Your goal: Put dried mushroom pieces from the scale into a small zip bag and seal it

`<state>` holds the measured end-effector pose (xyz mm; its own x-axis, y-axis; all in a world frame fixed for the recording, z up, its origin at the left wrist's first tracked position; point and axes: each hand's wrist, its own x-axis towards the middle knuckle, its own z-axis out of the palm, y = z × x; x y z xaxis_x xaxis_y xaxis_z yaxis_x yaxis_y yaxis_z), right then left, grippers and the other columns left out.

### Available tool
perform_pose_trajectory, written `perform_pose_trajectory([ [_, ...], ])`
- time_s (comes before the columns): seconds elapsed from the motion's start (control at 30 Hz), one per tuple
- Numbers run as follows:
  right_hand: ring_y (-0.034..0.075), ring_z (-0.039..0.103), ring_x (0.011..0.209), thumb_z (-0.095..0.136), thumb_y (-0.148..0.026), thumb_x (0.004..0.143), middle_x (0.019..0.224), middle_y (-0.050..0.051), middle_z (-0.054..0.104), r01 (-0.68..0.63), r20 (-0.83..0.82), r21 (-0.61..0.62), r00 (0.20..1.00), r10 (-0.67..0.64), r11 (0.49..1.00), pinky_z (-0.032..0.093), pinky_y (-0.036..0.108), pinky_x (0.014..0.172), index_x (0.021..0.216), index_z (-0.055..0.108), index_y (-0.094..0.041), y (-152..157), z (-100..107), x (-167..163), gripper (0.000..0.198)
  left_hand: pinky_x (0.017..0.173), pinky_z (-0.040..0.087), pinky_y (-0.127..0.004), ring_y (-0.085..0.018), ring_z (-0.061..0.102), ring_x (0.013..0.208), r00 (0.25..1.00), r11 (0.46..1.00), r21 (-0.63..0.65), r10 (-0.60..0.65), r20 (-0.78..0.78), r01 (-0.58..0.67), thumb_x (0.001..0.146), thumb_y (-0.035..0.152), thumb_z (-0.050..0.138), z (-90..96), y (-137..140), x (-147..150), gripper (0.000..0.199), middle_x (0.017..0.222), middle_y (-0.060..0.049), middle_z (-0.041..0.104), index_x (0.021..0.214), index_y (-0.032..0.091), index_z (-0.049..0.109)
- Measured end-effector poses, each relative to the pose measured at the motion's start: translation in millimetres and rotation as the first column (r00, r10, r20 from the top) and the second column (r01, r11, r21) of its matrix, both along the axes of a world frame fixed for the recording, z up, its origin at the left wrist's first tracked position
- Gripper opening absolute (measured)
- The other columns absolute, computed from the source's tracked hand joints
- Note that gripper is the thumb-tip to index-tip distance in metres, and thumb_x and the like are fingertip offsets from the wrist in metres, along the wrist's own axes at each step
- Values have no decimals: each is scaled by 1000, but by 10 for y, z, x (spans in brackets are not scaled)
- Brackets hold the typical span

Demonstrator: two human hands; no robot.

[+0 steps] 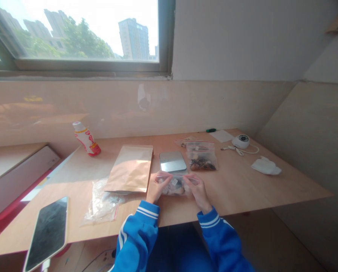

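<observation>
Head view: a small clear zip bag (175, 185) of mixed pieces is pinched at its top by both hands, left hand (157, 187) and right hand (197, 190), on the wooden surface (242, 185) near a scale (172, 161).

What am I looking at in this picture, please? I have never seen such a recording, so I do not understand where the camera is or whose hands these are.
The single camera sits on a person's head and looks forward and down, so the blue sleeves are that person's own arms. No machine is present. The left hand and right hand together hold a small clear zip bag with dark pieces inside. On the wooden table lie a small digital scale, a brown paper pouch, another filled zip bag, empty clear bags, a drink bottle, a phone, a white round device with cable and a crumpled white tissue.
</observation>
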<state>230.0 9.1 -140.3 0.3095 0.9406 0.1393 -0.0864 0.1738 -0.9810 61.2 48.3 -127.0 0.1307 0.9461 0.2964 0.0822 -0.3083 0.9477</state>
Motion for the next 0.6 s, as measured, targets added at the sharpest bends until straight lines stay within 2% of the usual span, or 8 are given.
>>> perform_pose_trajectory([
  [0.17,19,65,76,73,-41,68,75,3,70,-12,-1,-10,1000,12,1000,52,33,77,74,66,-18,-5,22,-5,25,78,50,-28,-18,64,82,1000,1000,-5,-16,5,16,74,36,68,21,-3,-4,21,79,-4,68,75,15,69],
  [0.4,24,68,85,72,-45,70,89,7,73,-132,-63,-41,990,129,990,53,38,80,96,69,-17,-46,110,-25,38,77,51,-30,-20,66,83,988,976,-155,-141,70,151,71,38,71,23,1,15,31,86,-7,71,91,14,67],
  [0.6,24,67,82,73,-41,69,83,6,74,-110,-17,-38,994,110,993,53,38,80,82,73,-17,-12,54,-56,27,79,51,-31,-20,66,83,990,978,-161,-119,75,130,71,37,71,32,-29,42,26,83,-7,71,84,14,69],
])
